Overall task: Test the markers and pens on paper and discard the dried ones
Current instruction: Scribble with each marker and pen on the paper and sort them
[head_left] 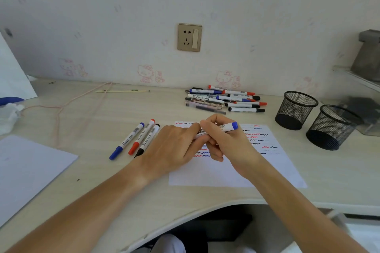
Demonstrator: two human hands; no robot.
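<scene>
The blue marker point(218, 129) lies nearly level above the paper point(273, 162), its long axis running from 3 o'clock, where the blue end cap shows, toward 9 o'clock. The right hand point(224, 139) curls round the barrel; the left hand point(174, 146) pinches the hidden 9 o'clock end, so that grip looks nearer the cap. The barrel is white with printed text.
</scene>
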